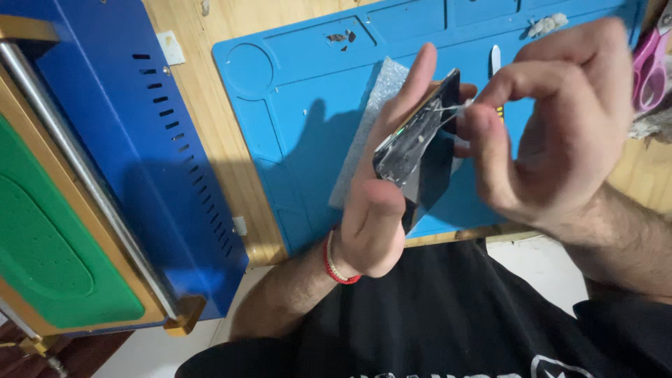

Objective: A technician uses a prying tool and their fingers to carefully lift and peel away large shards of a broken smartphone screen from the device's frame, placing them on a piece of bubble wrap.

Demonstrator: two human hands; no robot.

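My left hand (378,203) grips a flat dark phone panel (413,140) by its edges and holds it tilted above a blue work mat (301,91). A red bracelet sits on that wrist. My right hand (560,126) pinches a thin strip of whitish stretchy film or adhesive (451,110) between thumb and forefinger, right at the panel's upper edge. The strip stretches from the panel to my fingertips. A sheet of bubble wrap (371,112) lies on the mat under the panel.
A blue machine (140,140) with a metal roller (77,161) and a green pad (49,245) stands at the left on the wooden bench. Pink-handled scissors (647,66) lie at the right edge. A thin white tool (495,59) and small debris rest on the mat.
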